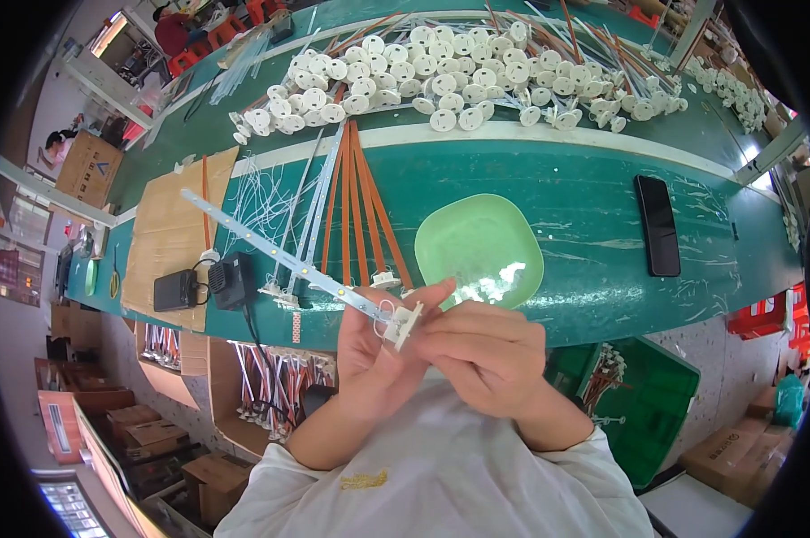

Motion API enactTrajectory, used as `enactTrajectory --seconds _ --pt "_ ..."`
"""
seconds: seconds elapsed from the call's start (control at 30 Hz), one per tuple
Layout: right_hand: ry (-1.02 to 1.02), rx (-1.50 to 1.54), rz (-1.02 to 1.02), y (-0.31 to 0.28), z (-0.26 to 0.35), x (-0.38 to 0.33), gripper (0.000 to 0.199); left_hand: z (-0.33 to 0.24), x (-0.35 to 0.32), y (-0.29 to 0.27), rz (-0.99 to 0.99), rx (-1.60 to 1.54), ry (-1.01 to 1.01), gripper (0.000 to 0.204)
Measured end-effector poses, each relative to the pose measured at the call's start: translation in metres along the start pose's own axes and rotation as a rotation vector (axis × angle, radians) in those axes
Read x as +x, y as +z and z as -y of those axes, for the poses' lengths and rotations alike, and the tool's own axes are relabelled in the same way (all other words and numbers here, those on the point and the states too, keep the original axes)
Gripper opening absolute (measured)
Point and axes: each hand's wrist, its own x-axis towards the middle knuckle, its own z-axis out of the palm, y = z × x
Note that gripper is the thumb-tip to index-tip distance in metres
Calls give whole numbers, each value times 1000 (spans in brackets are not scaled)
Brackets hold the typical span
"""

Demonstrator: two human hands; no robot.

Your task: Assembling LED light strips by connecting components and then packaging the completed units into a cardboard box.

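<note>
A pale LED light strip (pixel 270 248) slants up and left from my hands, small yellow LEDs along its face. Its near end meets a white round end cap (pixel 403 325), seen edge-on, with a thin white wire looped beside it. My left hand (pixel 369 354) grips the strip at this capped end, thumb and fingers around it. Close against the cap's right side, my right hand (pixel 486 354) has its fingers pinched together; whatever they hold is hidden. Just beyond my hands stands a light green tray (pixel 432 238) with small white pieces (pixel 495 285) in its near part.
Orange-brown strips (pixel 356 211) lie left of the tray, near loose white wires (pixel 266 202). A black adapter (pixel 179 290) rests on cardboard (pixel 167 215). Many white-capped strips (pixel 441 72) are heaped behind. A phone (pixel 658 226) lies right; a green crate (pixel 665 394) stands below.
</note>
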Motion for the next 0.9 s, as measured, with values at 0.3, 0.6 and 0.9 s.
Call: enactTrajectory --seconds 0.3,0.6,0.9 --pt "-81 -286 -126 13 6 -15 19 7 -3 4 20 -3 -10 44" --pt "-94 -314 -202 18 9 -22 17 16 -11 8 -53 -43 31 39" --pt "-87 -377 -68 -3 9 -2 17 -11 4 -14 -159 574 127 44"
